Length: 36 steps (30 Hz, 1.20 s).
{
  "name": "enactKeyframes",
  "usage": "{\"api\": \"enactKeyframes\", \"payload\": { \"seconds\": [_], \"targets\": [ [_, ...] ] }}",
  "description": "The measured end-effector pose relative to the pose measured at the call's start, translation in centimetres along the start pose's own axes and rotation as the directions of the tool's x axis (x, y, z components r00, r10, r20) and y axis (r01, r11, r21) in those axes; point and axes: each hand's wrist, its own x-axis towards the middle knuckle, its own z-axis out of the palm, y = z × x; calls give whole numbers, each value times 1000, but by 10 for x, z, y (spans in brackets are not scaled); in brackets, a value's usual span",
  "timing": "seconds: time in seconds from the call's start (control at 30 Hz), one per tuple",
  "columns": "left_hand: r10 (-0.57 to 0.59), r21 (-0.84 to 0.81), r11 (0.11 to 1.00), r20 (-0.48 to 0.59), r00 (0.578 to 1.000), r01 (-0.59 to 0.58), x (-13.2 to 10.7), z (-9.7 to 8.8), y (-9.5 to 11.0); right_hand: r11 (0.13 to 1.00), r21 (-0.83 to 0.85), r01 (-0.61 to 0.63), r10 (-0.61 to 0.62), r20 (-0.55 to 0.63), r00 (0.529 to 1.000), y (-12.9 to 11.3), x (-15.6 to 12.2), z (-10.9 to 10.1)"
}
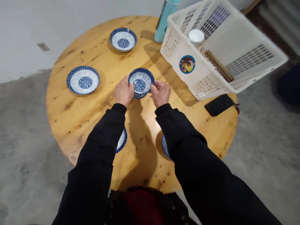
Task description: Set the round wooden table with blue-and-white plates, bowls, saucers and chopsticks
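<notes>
Near the middle of the table, my left hand (125,91) and my right hand (160,92) grip opposite sides of a small blue-and-white bowl (141,80). My left thumb lies over its rim, and the right fingers pinch the other edge. Below the near rim another dark blue edge shows, so at least one more dish seems to sit under it. Shallow blue-and-white plates lie around: one at the back (123,40), one at the left (83,80). Two more dishes (122,140) (165,147) are partly hidden under my forearms.
A white plastic basket (199,82) stands at the right, holding white bowls (196,36) and a brown wooden-looking item (219,66). Behind it is a turquoise bottle (161,29). A black phone (219,105) lies by the round wooden table's (67,125) right edge.
</notes>
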Motion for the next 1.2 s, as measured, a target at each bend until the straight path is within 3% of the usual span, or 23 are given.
{"api": "enactKeyframes", "payload": {
  "seconds": [0.1, 0.2, 0.33, 0.47, 0.7, 0.8, 0.9, 1.0, 1.2],
  "targets": [
    [35, -48, 998, -27, 999, -36, -25, -11, 9, 976, 209, -60, 75, -64, 995, -15, -18, -15],
    [56, -87, 995, -17, 998, -58, -62, -17, 11, 950, 292, -112, 128, -36, 991, -32, -54, -33],
    [75, -62, 996, 67, 995, -70, -120, -20, 4, 952, 237, -196, 190, 45, 981, -47, -122, -56],
    [90, -6, 996, 213, 973, -90, -179, -17, -9, 954, 83, -289, 288, 23, 957, -52, -199, -74],
    [139, 19, 985, 505, 852, -171, -255, 3, -48, 858, 107, -503, 503, 26, 864, -38, -323, -73],
    [119, 11, 987, 617, 778, -160, -282, 7, -66, 807, 129, -576, 573, 64, 817, -32, -365, -65],
    [92, 4, 992, 663, 743, -126, -308, 4, -82, 761, 148, -631, 618, 130, 776, -28, -396, -59],
    [68, -7, 996, 650, 757, -84, -333, 1, -94, 756, 160, -635, 602, 214, 769, -23, -414, -56],
    [-18, 21, 1000, 557, 830, 7, -382, -2, -89, 827, 177, -534, 488, 248, 837, -15, -438, -64]
  ]
}}
